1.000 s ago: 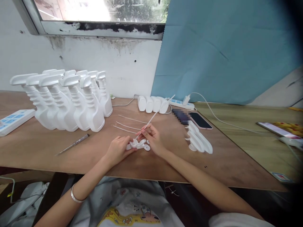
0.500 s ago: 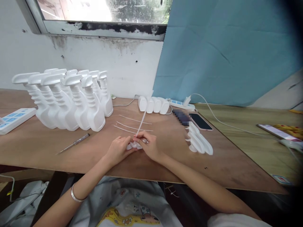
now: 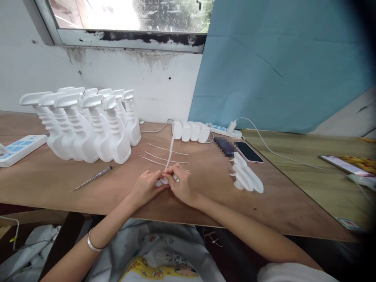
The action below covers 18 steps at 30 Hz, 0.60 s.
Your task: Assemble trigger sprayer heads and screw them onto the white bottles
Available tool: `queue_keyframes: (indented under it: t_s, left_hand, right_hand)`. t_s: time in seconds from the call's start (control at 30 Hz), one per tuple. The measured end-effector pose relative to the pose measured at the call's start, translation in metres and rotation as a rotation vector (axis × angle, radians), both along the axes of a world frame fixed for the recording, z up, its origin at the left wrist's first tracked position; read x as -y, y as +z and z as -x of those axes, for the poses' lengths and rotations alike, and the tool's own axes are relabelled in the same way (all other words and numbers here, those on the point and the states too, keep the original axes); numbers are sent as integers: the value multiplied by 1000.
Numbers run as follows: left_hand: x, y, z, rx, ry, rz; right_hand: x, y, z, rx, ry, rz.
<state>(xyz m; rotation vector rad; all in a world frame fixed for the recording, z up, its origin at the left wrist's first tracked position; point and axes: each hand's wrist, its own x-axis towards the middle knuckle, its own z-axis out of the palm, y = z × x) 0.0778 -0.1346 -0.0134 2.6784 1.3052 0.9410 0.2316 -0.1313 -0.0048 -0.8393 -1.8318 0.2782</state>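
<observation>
Right hand (image 3: 182,185) angled inward, pinching white tube (image 3: 169,152); left hand (image 3: 146,188) just beside.

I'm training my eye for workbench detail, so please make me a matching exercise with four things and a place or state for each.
Things
1. White spray bottles
2. Slim screwdriver
3. Raised white tube
4. Pink-edged phone

Places or states
A. Lying slanted, at left
B. Dark screen up, at right
C. Standing in a group
D. Held in the right hand

Pairs: 1-C; 2-A; 3-D; 4-B
</observation>
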Motion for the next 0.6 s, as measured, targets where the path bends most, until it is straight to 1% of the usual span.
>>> queue_keyframes:
  t_s: [0.17,0.3,0.33,0.37,0.4,0.47,0.53,0.6]
  left_hand:
    - [1,0,-1,-4,1,0]
    - [2,0,0,-15,23,32]
    - [2,0,0,-6,29,46]
    - [3,1,-1,5,36,59]
    - [3,2,-1,13,46,69]
    - [4,4,-1,13,62,79]
    - [4,4,-2,1,61,75]
    - [3,3,-2,-5,55,61]
  right_hand:
    - [-1,-4,-3,8,-5,34]
    - [-8,-1,-13,44,126,154]
    - [-12,1,-17,44,138,188]
    - [-16,4,-21,31,115,208]
    - [-23,8,-25,18,56,209]
    - [-40,15,-34,52,-133,147]
    - [-61,21,-43,213,-340,36]
    - [-85,27,-49,399,-512,-53]
